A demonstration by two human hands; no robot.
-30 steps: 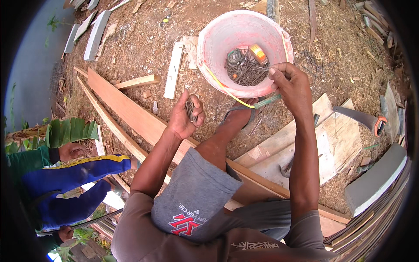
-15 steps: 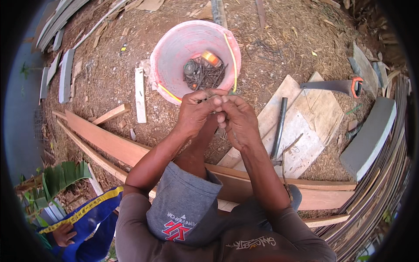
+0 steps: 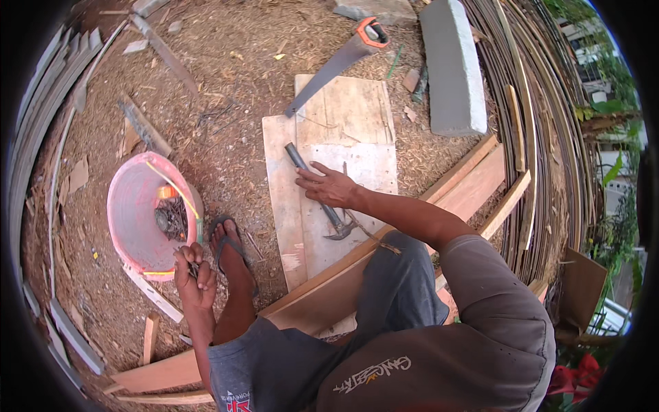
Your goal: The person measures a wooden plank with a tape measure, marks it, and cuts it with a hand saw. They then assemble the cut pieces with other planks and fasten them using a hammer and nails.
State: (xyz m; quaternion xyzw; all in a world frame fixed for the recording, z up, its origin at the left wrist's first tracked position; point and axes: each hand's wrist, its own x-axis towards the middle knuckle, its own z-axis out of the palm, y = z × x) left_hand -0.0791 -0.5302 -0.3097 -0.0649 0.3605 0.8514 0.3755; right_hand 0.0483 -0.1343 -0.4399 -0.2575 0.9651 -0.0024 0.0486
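My right hand [image 3: 329, 187] is over the claw hammer [image 3: 332, 217], fingers spread above its dark handle and not wrapped round it. The hammer lies on pale plywood sheets [image 3: 343, 154], its head toward my knee. Beside the pink bucket [image 3: 123, 237], my left hand [image 3: 195, 276] is closed with fingers curled round thin dark nails, partly hidden. Inside the bucket are more loose dark nails [image 3: 176, 225] and an orange-yellow item [image 3: 166, 192]. A thin stick [image 3: 371, 237] lies next to the hammer head.
A handsaw [image 3: 336, 69] with an orange and black handle rests across the plywood's far edge. Long planks [image 3: 312, 305] run under my legs. A grey concrete block [image 3: 453, 69] stands at the far right, near a stack of long strips [image 3: 542, 103]. Wood scraps litter the ground.
My hands, together in front of the bucket before, are now apart: the right has gone to the hammer, the left stays near the bucket. The view has turned right.
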